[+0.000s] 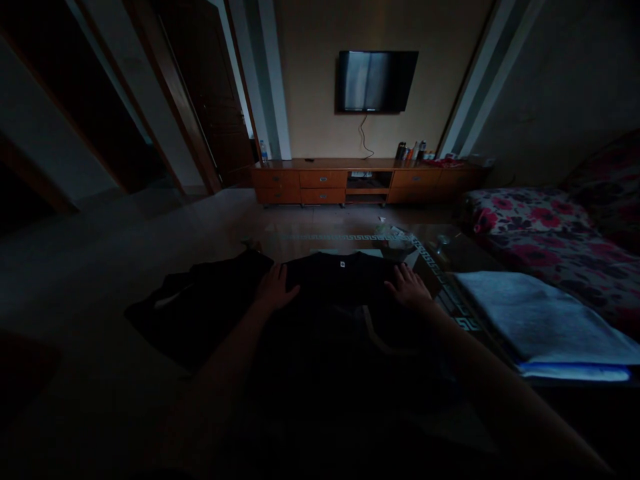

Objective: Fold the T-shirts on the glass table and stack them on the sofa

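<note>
A black T-shirt (340, 287) lies spread on a glass-topped table, its neckline and small white label toward the far side. My left hand (276, 288) rests on the shirt's left shoulder area, fingers stretched out. On the opposite shoulder lies my right hand (409, 287), flat with its fingers apart. Left of the shirt is another dark piece of cloth (200, 300) with a small pale mark. The lower part of the shirt is lost in deep shadow.
Folded light-grey cloth (545, 320) with a blue edge lies at the right. The glass table (445, 240) has a patterned border. Beyond stand a wooden TV cabinet (323, 180) with bottles (413, 152) and a flower-patterned sofa (540, 213). A television (377, 81) hangs above.
</note>
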The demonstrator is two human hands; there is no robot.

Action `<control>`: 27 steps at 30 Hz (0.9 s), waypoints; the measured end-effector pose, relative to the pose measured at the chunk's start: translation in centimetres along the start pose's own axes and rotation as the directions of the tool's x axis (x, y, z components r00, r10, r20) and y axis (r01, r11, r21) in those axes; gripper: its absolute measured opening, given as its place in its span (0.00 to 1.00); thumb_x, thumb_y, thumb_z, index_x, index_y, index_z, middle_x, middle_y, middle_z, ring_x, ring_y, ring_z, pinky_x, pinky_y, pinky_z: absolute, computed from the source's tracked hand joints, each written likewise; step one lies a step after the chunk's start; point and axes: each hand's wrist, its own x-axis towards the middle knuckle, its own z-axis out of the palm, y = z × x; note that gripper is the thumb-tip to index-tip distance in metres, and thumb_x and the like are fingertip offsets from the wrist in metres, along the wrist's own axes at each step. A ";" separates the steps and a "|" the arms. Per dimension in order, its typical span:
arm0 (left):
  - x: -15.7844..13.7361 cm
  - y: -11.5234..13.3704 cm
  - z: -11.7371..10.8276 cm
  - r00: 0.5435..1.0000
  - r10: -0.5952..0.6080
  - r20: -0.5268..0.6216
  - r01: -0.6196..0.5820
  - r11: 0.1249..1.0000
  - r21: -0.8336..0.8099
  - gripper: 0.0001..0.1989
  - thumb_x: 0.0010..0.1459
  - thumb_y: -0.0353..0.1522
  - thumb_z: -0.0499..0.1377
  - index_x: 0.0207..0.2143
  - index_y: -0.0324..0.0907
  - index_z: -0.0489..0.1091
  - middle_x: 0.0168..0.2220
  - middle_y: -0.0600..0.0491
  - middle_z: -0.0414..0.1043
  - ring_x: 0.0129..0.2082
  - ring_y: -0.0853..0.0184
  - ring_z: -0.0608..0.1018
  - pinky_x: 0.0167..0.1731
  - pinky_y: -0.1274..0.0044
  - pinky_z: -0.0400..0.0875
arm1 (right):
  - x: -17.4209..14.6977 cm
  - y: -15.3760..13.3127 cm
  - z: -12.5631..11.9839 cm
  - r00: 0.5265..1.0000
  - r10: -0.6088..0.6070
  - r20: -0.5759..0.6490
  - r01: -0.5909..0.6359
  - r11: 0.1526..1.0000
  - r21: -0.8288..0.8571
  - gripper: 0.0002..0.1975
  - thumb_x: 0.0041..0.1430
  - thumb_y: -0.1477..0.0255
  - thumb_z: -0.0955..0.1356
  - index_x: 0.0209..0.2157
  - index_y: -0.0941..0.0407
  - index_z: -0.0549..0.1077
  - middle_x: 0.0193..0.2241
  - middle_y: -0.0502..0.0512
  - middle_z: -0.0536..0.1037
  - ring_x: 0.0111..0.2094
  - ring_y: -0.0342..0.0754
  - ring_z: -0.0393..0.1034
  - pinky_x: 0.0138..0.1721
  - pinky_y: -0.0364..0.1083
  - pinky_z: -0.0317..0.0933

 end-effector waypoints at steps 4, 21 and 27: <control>2.0 0.0 1.1 1.000 -0.002 0.022 0.003 1.000 -0.027 0.47 0.64 0.55 0.46 0.71 0.27 0.49 0.73 0.34 0.42 0.73 0.49 0.48 0.69 0.63 0.46 | 2.4 0.9 1.1 0.999 -0.014 0.041 0.014 1.000 0.018 0.43 0.69 0.46 0.51 0.73 0.62 0.48 0.74 0.65 0.42 0.74 0.57 0.33 0.71 0.56 0.38; 12.2 -0.1 1.8 0.949 0.063 -0.310 -0.073 0.997 -0.019 0.22 0.69 0.44 0.48 0.48 0.40 0.75 0.51 0.42 0.74 0.55 0.53 0.73 0.56 0.64 0.65 | 12.2 -0.5 1.3 0.970 0.078 -0.229 -0.065 0.996 0.062 0.33 0.69 0.55 0.56 0.62 0.64 0.66 0.63 0.73 0.64 0.63 0.68 0.56 0.60 0.63 0.53; 10.1 1.0 0.7 0.983 0.086 -0.165 -0.096 0.994 -0.050 0.27 0.72 0.40 0.40 0.44 0.38 0.76 0.45 0.41 0.77 0.50 0.56 0.76 0.54 0.65 0.68 | 9.8 -1.3 -0.2 0.992 0.029 -0.123 -0.020 0.997 0.072 0.29 0.71 0.62 0.52 0.58 0.63 0.71 0.56 0.72 0.72 0.58 0.65 0.62 0.57 0.60 0.57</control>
